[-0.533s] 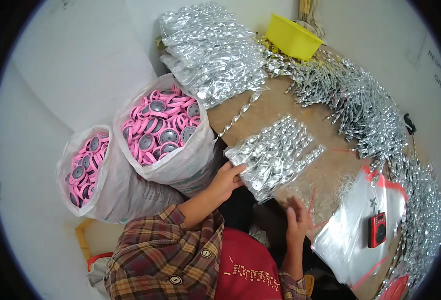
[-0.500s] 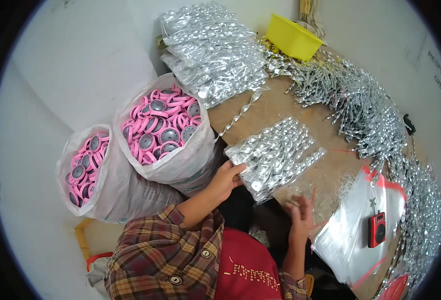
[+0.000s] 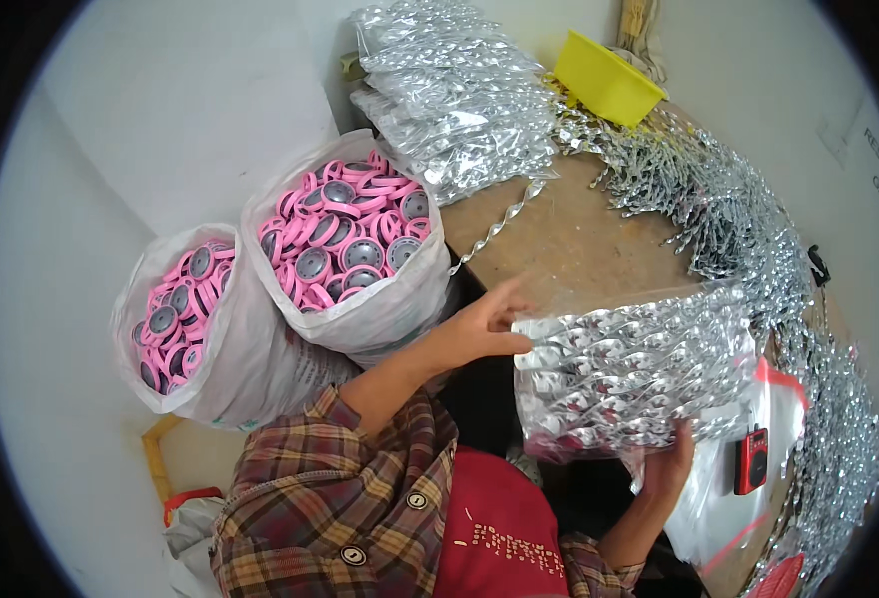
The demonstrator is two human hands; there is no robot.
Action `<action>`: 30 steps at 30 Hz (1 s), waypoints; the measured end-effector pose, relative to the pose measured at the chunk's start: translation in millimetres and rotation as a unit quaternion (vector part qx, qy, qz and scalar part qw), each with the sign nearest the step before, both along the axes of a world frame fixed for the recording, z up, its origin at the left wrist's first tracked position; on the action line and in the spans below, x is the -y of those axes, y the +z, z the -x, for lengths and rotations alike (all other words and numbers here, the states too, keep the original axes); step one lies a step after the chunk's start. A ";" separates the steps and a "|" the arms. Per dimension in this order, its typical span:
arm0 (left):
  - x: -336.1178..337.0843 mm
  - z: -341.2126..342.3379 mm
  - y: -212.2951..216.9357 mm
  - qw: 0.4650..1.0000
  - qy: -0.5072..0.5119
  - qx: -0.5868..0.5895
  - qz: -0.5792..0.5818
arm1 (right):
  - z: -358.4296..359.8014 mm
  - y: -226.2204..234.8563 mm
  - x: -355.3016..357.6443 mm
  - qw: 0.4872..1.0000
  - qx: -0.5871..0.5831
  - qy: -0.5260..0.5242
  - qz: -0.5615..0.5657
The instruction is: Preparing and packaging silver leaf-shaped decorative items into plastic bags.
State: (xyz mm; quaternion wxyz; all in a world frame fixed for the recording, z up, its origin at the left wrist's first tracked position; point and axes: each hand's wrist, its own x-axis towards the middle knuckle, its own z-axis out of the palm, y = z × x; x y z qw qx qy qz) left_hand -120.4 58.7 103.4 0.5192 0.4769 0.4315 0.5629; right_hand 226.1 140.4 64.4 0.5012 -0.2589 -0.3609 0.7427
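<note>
A clear plastic bag packed with rows of twisted silver foil strands [image 3: 639, 371] is held up in front of me, tilted. My left hand [image 3: 481, 324] is at the bag's upper left corner, its thumb on the edge. Its other fingers reach past the clear plastic and are partly smeared by motion. At the lower right, my right hand [image 3: 669, 463] grips the bag's bottom edge with the thumb on the front. The rest of its fingers are hidden behind the bag.
Two white sacks [image 3: 364, 334] of pink and grey wheels stand at left. Filled silver bags [image 3: 454, 100] are stacked at the back beside a yellow basin [image 3: 607, 80]. Loose silver strands [image 3: 728, 199] line the brown table's [image 3: 539, 234] right rim. A red radio [image 3: 751, 460] rests on clear bags [image 3: 703, 528].
The silver-filled bag has come up off the table toward me and to the right. My right hand, empty before, has taken hold of its lower edge. The view has shifted slightly.
</note>
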 end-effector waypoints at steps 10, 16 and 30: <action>-6.1 -15.1 1.2 0.929 -0.324 -0.051 0.172 | 32.5 44.5 -22.4 0.985 0.163 0.057 -0.031; 25.4 -18.7 -22.6 0.926 -0.216 0.261 0.167 | 38.8 35.5 -29.4 0.995 0.086 -0.050 -0.012; -20.1 30.0 58.5 0.948 0.047 0.315 0.023 | 74.8 66.5 -7.3 0.988 0.050 0.030 -0.141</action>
